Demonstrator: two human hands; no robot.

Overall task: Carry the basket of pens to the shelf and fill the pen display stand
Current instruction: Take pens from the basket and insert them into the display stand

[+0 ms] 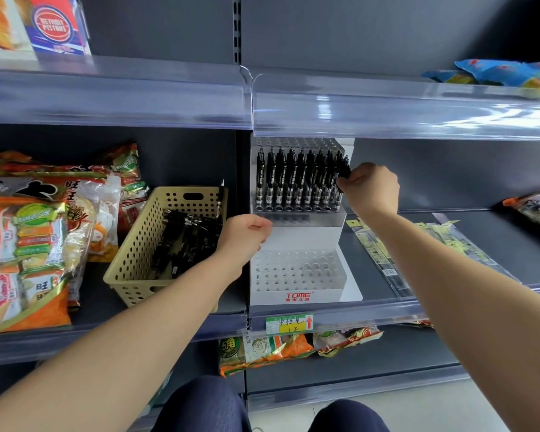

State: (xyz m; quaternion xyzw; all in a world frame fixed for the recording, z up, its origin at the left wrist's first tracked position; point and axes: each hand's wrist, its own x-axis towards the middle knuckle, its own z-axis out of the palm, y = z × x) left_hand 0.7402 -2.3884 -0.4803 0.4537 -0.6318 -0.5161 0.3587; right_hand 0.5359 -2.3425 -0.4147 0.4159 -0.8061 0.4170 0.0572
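Middle shelf (367,269), right bay: a white tiered pen display stand (298,233) sits at the bay's left end, its front face printed with a red logo. The upper tier carries a tight row of black pens (296,179) standing upright in its holes. The lower front tier (293,269) shows open holes with nothing standing in them. The right hand (371,188) is raised to the right end of that upper row, thumb and fingers pinching one black pen (345,169) by its upper part; this pen leans slightly against its neighbours. The left hand (243,235) lies between basket and stand, in front of the stand's middle step, fingers curled inward; whether it encloses anything cannot be told. The beige perforated basket (131,269) rests on the same shelf level in the left bay, just beside the stand, tilted toward the viewer, and holds a loose heap of black pens (184,238). Orange and white snack bags (28,244) are stacked left of the basket, touching it or very nearly so. Flat yellow-printed packets (418,244) lie on the shelf to the right of the stand. A green and yellow price label (289,324) is clipped to the shelf edge below the stand. Further snack bags (278,347) lie on the shelf beneath.
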